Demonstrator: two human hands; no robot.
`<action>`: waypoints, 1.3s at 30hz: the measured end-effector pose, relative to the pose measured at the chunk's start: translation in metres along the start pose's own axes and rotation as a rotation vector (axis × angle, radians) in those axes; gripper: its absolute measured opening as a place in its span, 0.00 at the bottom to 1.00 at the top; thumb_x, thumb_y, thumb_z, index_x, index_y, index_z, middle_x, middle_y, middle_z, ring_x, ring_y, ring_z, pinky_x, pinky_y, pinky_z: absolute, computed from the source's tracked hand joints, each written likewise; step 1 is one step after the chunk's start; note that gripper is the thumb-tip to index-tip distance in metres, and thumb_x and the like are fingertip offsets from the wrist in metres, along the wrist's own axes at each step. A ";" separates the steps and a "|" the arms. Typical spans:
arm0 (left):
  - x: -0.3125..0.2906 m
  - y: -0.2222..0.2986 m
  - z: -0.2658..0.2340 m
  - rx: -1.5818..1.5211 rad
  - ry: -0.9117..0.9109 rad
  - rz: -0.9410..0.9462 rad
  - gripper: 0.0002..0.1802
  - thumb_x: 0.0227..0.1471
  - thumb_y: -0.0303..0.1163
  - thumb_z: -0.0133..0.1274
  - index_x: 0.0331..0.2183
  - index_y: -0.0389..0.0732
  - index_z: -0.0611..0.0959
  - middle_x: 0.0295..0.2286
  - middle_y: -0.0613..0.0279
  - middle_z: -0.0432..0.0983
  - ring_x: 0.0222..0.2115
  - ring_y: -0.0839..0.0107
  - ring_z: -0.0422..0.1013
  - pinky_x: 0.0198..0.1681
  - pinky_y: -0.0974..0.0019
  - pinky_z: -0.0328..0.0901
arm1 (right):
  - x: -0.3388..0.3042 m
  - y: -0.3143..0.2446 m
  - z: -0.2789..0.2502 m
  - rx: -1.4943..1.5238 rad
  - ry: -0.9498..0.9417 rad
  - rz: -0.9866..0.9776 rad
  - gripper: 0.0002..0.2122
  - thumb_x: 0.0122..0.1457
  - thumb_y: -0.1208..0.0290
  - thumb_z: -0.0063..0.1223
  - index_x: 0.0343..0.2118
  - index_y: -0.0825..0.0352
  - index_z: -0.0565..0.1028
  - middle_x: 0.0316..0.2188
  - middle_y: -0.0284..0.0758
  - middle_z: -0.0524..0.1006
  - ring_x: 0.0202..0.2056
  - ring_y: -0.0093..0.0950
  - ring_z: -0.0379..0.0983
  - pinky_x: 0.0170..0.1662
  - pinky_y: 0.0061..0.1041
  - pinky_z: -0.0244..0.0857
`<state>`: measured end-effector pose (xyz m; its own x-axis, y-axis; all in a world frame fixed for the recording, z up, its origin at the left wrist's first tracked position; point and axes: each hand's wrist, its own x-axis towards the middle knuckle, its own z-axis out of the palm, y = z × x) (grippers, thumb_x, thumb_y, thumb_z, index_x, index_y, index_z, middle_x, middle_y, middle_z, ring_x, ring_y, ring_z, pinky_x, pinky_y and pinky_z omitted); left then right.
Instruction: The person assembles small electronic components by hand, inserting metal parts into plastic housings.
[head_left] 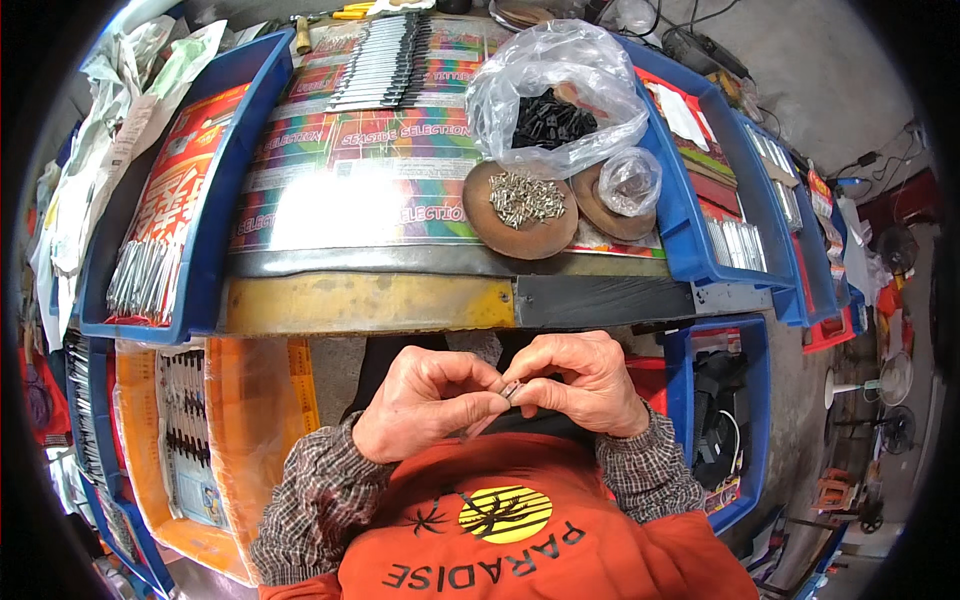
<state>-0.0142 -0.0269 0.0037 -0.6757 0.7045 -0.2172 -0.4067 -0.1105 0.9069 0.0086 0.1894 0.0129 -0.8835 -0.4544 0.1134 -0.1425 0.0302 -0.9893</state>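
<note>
In front of my lap, below the table's front edge, both hands meet fingertip to fingertip. My left hand (428, 402) is closed in a pinch at a small silvery metal piece (512, 390). The thumb and fingers of my right hand (585, 378) pinch the same piece from the other side. Most of it is covered by the fingers, so its kind cannot be made out. Straight ahead on the table, a round brown dish (487, 228) carries a heap of small silver metal parts (526, 199).
Behind the dish, a clear plastic bag (620, 75) holds black parts (552, 119). Slim black-and-silver rods (385, 62) lie in a row farther back. Blue trays (207, 250) flank the table. An orange-lined box (262, 430) and another blue bin (757, 420) stand below.
</note>
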 end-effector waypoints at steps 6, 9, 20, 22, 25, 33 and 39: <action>0.013 -0.007 0.016 0.596 0.351 0.545 0.10 0.48 0.23 0.62 0.35 0.33 0.82 0.26 0.64 0.77 0.25 0.80 0.72 0.27 0.75 0.67 | 0.005 0.007 0.004 0.105 0.269 -0.096 0.05 0.57 0.81 0.56 0.35 0.74 0.76 0.30 0.35 0.77 0.26 0.18 0.75 0.29 0.16 0.70; 0.018 -0.004 0.023 0.690 0.428 0.608 0.11 0.45 0.21 0.62 0.34 0.35 0.81 0.26 0.62 0.76 0.23 0.76 0.72 0.26 0.73 0.66 | 0.007 0.013 0.006 0.036 0.332 -0.127 0.05 0.57 0.80 0.57 0.36 0.74 0.76 0.30 0.34 0.77 0.27 0.18 0.75 0.29 0.16 0.71; 0.023 -0.005 0.011 0.905 0.485 0.690 0.11 0.41 0.18 0.61 0.32 0.37 0.81 0.23 0.58 0.74 0.20 0.65 0.72 0.23 0.68 0.65 | 0.029 -0.017 -0.032 -0.310 0.296 0.004 0.07 0.53 0.75 0.60 0.33 0.71 0.77 0.27 0.32 0.76 0.27 0.18 0.71 0.31 0.20 0.66; 0.021 -0.005 0.006 0.928 0.496 0.670 0.11 0.41 0.18 0.60 0.31 0.37 0.81 0.23 0.57 0.74 0.21 0.64 0.72 0.23 0.67 0.65 | 0.049 -0.025 -0.049 -0.488 0.386 -0.059 0.04 0.55 0.78 0.56 0.32 0.74 0.77 0.25 0.32 0.77 0.25 0.18 0.73 0.29 0.18 0.67; 0.020 -0.002 0.002 0.933 0.507 0.663 0.10 0.42 0.18 0.60 0.31 0.37 0.81 0.23 0.57 0.74 0.20 0.64 0.71 0.23 0.66 0.64 | 0.081 -0.029 -0.080 -0.773 0.500 -0.127 0.06 0.53 0.75 0.55 0.31 0.73 0.77 0.25 0.42 0.78 0.27 0.31 0.75 0.31 0.27 0.66; 0.020 0.004 -0.010 0.967 0.552 0.697 0.11 0.40 0.17 0.60 0.31 0.37 0.81 0.22 0.56 0.73 0.20 0.61 0.71 0.22 0.64 0.64 | 0.138 -0.004 -0.130 -1.323 0.524 -0.086 0.07 0.50 0.71 0.56 0.28 0.69 0.78 0.27 0.42 0.77 0.33 0.41 0.74 0.36 0.38 0.65; 0.019 0.004 -0.016 0.965 0.567 0.678 0.10 0.40 0.18 0.61 0.30 0.37 0.80 0.22 0.56 0.74 0.20 0.60 0.71 0.23 0.64 0.64 | 0.157 0.024 -0.145 -1.523 0.482 -0.046 0.09 0.46 0.70 0.59 0.21 0.71 0.74 0.26 0.45 0.76 0.33 0.44 0.73 0.36 0.43 0.65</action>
<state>-0.0388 -0.0249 -0.0022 -0.8304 0.2899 0.4759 0.5564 0.3862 0.7357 -0.1987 0.2480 0.0206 -0.8759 -0.1780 0.4485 -0.2030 0.9791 -0.0079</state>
